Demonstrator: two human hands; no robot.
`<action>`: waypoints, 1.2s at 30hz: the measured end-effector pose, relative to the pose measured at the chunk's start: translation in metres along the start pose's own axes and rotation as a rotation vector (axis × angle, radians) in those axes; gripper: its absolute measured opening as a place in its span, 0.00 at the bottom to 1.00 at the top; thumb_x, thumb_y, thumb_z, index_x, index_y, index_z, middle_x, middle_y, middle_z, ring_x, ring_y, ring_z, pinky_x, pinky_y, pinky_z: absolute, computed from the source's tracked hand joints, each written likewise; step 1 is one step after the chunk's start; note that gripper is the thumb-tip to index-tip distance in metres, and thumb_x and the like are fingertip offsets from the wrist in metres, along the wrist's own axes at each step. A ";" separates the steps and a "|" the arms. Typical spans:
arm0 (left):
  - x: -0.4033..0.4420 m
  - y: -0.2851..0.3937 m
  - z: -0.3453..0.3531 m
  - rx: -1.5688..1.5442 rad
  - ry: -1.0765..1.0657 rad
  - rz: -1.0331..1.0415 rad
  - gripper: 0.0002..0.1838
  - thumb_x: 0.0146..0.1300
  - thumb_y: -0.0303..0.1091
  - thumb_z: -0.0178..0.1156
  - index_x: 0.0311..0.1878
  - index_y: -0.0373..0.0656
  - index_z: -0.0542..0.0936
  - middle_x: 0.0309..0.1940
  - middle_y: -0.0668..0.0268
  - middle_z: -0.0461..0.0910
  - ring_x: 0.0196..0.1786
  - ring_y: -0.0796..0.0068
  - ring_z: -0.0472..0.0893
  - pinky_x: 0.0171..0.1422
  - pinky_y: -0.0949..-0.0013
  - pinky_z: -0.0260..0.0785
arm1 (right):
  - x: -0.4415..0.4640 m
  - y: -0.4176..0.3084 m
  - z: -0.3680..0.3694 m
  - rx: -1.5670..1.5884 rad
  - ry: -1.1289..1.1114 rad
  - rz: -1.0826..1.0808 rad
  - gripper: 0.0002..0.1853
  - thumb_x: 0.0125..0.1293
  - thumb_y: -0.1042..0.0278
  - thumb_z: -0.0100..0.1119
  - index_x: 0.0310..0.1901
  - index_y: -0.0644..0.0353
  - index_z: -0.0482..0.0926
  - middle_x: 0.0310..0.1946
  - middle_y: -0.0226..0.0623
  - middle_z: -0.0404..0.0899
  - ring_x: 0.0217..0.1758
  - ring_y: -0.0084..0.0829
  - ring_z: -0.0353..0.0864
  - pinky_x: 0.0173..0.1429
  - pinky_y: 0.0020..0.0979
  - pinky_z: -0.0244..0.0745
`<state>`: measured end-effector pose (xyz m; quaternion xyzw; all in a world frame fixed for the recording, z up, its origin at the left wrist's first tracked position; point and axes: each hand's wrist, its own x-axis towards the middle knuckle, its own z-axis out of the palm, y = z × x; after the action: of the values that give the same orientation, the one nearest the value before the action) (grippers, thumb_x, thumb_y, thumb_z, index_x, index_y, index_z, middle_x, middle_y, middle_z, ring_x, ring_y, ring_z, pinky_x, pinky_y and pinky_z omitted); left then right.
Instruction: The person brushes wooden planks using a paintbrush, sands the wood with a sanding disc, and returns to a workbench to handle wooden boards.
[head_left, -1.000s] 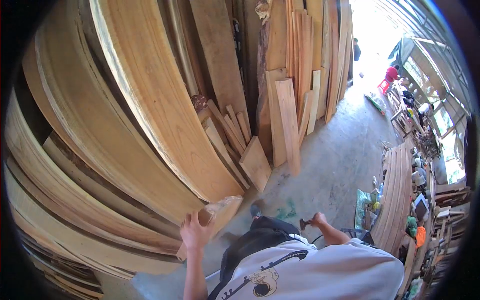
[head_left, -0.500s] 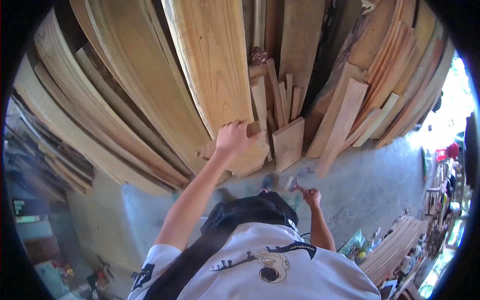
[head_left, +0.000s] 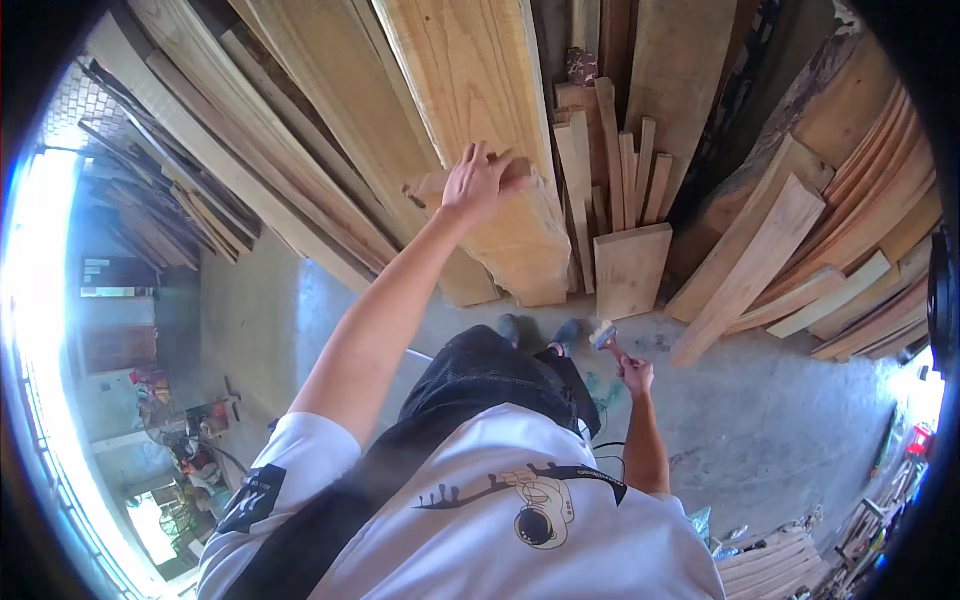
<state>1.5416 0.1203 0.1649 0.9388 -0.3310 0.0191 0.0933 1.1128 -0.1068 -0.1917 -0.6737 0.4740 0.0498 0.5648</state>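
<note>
The room [head_left: 110, 410] has a smooth grey floor [head_left: 740, 430]; one wide plank [head_left: 470, 80] stands behind one short board [head_left: 525, 245], the fingers of the left hand [head_left: 475, 187] curled over its top edge. Near it are two shoes [head_left: 566, 334]. The right hand [head_left: 637, 375] holds one brush [head_left: 606, 340].

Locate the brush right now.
In the head view, right of centre: the brush is in the right hand, pictured just below the short, squarish board.

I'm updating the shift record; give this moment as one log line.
left hand: holding short board by top edge | right hand: holding brush | tall plank: behind short board
</note>
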 end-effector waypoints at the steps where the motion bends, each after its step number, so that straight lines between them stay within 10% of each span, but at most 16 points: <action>1: 0.001 -0.002 0.005 0.007 0.019 0.000 0.31 0.66 0.60 0.54 0.61 0.44 0.77 0.51 0.55 0.72 0.59 0.55 0.71 0.63 0.55 0.67 | -0.012 -0.001 -0.001 -0.040 -0.019 0.046 0.17 0.62 0.60 0.67 0.28 0.70 0.82 0.23 0.37 0.83 0.21 0.23 0.80 0.26 0.26 0.76; 6: 0.016 0.010 0.017 0.013 0.087 -0.039 0.30 0.70 0.54 0.50 0.69 0.46 0.69 0.54 0.52 0.69 0.63 0.51 0.66 0.71 0.48 0.56 | -0.036 0.025 0.001 -0.290 -0.077 0.212 0.16 0.63 0.61 0.66 0.30 0.70 0.82 0.24 0.38 0.84 0.21 0.24 0.81 0.23 0.26 0.76; 12: 0.032 0.001 0.049 0.057 0.181 -0.119 0.33 0.72 0.52 0.46 0.72 0.41 0.62 0.70 0.48 0.59 0.75 0.48 0.54 0.79 0.43 0.38 | -0.058 0.003 0.013 0.115 -0.010 0.392 0.16 0.66 0.62 0.59 0.36 0.72 0.80 0.27 0.41 0.84 0.22 0.30 0.83 0.24 0.29 0.78; 15: 0.037 -0.004 0.057 0.101 0.162 -0.104 0.32 0.75 0.52 0.40 0.73 0.38 0.60 0.75 0.48 0.51 0.78 0.47 0.50 0.80 0.40 0.33 | -0.045 -0.020 0.015 0.001 -0.030 0.314 0.14 0.66 0.61 0.60 0.35 0.67 0.81 0.24 0.38 0.83 0.22 0.28 0.82 0.25 0.28 0.77; 18: 0.042 -0.014 0.064 0.035 0.199 -0.057 0.32 0.75 0.50 0.39 0.73 0.37 0.58 0.76 0.50 0.50 0.78 0.50 0.49 0.79 0.38 0.31 | -0.011 -0.030 0.024 -0.701 0.335 -0.418 0.15 0.67 0.57 0.60 0.34 0.64 0.81 0.20 0.33 0.79 0.22 0.24 0.80 0.28 0.27 0.75; 24: -0.042 -0.060 0.072 -0.162 0.115 0.005 0.30 0.74 0.50 0.44 0.71 0.41 0.64 0.77 0.55 0.49 0.80 0.52 0.40 0.78 0.34 0.26 | -0.056 -0.295 0.046 -0.191 0.352 -0.481 0.17 0.71 0.53 0.58 0.34 0.62 0.79 0.24 0.32 0.79 0.25 0.19 0.72 0.32 0.25 0.69; 30: -0.338 -0.267 0.211 -0.164 -0.347 -0.403 0.19 0.66 0.37 0.50 0.58 0.45 0.78 0.62 0.53 0.75 0.72 0.45 0.62 0.76 0.41 0.47 | -0.104 -0.485 0.093 0.775 -0.062 -0.533 0.14 0.72 0.58 0.57 0.47 0.61 0.79 0.38 0.35 0.83 0.43 0.24 0.82 0.45 0.26 0.73; 33: -0.507 -0.369 0.208 -0.087 -0.806 -0.817 0.21 0.71 0.44 0.45 0.61 0.56 0.77 0.54 0.58 0.81 0.57 0.53 0.79 0.62 0.47 0.66 | -0.084 -0.542 0.131 0.791 -0.188 -0.530 0.15 0.71 0.57 0.59 0.49 0.60 0.78 0.40 0.36 0.84 0.45 0.26 0.82 0.48 0.26 0.73; 36: -0.562 -0.435 0.164 -0.006 -0.868 -1.254 0.28 0.75 0.53 0.37 0.53 0.43 0.81 0.46 0.51 0.83 0.53 0.49 0.80 0.58 0.46 0.68 | -0.031 -0.575 0.159 0.576 -0.258 -0.470 0.14 0.69 0.58 0.62 0.50 0.56 0.78 0.40 0.32 0.83 0.44 0.24 0.82 0.46 0.26 0.73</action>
<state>1.3709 0.7685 -0.1220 0.8741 0.2572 -0.4092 -0.0494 1.5701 -0.0110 0.1808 -0.5660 0.2264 -0.1318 0.7817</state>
